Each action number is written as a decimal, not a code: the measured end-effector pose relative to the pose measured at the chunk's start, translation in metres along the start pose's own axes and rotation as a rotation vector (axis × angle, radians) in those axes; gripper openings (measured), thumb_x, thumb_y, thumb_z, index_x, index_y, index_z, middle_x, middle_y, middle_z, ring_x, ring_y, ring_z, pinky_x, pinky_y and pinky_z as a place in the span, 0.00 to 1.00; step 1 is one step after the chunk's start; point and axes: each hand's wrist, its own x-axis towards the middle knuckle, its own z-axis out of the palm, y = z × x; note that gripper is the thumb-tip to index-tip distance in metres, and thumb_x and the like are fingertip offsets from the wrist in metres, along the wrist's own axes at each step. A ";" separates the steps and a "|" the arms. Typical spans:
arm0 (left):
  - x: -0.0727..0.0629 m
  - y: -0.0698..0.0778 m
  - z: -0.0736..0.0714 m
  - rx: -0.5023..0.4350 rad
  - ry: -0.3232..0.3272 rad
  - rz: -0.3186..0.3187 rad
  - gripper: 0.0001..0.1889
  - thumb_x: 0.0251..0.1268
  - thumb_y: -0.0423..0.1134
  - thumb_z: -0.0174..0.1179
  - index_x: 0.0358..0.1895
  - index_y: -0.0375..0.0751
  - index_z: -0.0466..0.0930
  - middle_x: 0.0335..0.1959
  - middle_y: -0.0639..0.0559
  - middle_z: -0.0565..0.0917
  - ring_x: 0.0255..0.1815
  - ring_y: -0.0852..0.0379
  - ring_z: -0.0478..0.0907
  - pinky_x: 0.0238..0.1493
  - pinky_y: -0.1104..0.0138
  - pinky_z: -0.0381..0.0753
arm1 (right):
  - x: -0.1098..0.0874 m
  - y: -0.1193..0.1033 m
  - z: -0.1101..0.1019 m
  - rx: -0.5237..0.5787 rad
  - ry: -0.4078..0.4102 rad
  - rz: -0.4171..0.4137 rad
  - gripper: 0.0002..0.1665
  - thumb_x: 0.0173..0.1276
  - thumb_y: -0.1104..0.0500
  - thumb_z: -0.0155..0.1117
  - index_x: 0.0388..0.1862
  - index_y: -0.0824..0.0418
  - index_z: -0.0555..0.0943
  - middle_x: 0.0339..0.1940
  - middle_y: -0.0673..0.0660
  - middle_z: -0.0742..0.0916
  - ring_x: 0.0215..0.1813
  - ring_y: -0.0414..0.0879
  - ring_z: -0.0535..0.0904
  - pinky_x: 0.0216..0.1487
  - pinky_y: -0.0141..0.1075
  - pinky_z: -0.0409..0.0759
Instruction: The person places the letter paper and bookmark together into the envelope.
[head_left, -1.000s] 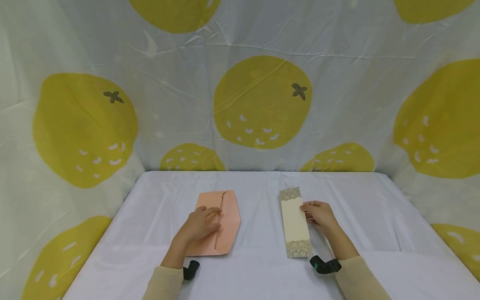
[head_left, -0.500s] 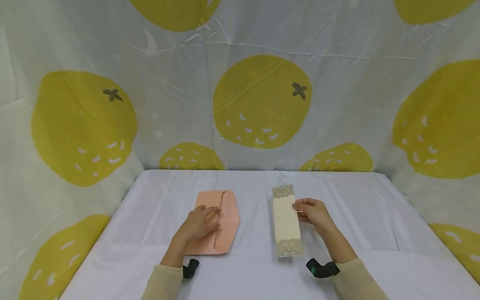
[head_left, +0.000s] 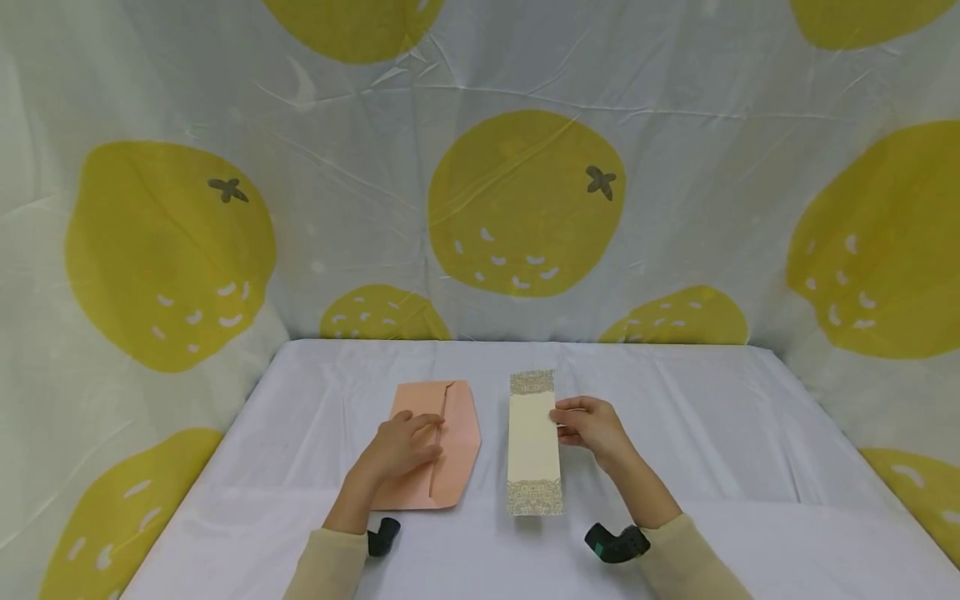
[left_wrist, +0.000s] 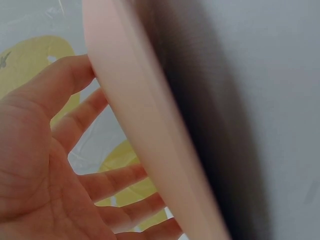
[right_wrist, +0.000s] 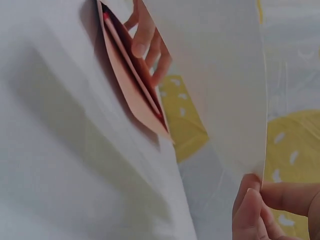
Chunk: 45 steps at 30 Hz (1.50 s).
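Note:
A peach-pink envelope [head_left: 459, 454] lies on the left part of the table with its flap side facing right. My left hand [head_left: 397, 450] rests on it, fingers extended; in the left wrist view the fingertips touch the envelope's surface [left_wrist: 135, 110]. Seen from the right wrist, the envelope's mouth [right_wrist: 135, 70] gapes a little along the flap line. Just right of the envelope, my right hand [head_left: 596, 432] pinches a long cream card [head_left: 533, 437] by its right edge between thumb and fingers. Patterned gold bands cross the card's two ends. It is held above the tabletop, casting a shadow below.
A white cloth covers the table [head_left: 750, 458]. Behind and at both sides hangs a pale curtain [head_left: 360, 208] with large yellow fruit prints. A black wrist camera [head_left: 617, 543] sits at the right wrist, and another black camera [head_left: 384, 537] at the left.
My right hand has carried the card leftward, closer to the envelope, and the card has turned slightly to stand straighter. The left hand and the envelope have stayed in place.

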 end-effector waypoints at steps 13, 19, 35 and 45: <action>0.002 -0.001 0.003 0.020 0.003 -0.005 0.24 0.60 0.44 0.66 0.60 0.47 0.78 0.64 0.27 0.68 0.65 0.24 0.62 0.57 0.34 0.65 | 0.018 0.010 0.049 0.084 -0.038 0.041 0.13 0.63 0.69 0.66 0.45 0.75 0.79 0.28 0.57 0.85 0.24 0.42 0.81 0.29 0.32 0.81; 0.001 -0.002 0.003 0.008 0.003 0.006 0.24 0.61 0.44 0.66 0.61 0.46 0.78 0.64 0.27 0.68 0.65 0.24 0.62 0.57 0.35 0.65 | 0.020 0.015 0.063 0.094 -0.043 0.060 0.12 0.63 0.69 0.66 0.44 0.75 0.79 0.26 0.58 0.85 0.23 0.43 0.81 0.29 0.33 0.82; 0.001 -0.003 0.003 -0.019 0.014 0.003 0.23 0.61 0.44 0.65 0.61 0.48 0.78 0.65 0.28 0.68 0.65 0.24 0.61 0.56 0.35 0.65 | 0.033 0.016 0.083 0.120 -0.052 0.077 0.11 0.63 0.70 0.66 0.43 0.75 0.79 0.26 0.58 0.84 0.22 0.42 0.80 0.26 0.32 0.81; 0.004 -0.005 0.003 -0.023 0.011 0.012 0.24 0.62 0.44 0.64 0.62 0.47 0.77 0.65 0.28 0.68 0.66 0.24 0.61 0.57 0.34 0.63 | 0.042 0.018 0.094 0.060 -0.009 0.095 0.10 0.62 0.70 0.66 0.42 0.73 0.80 0.26 0.57 0.85 0.21 0.42 0.80 0.27 0.34 0.81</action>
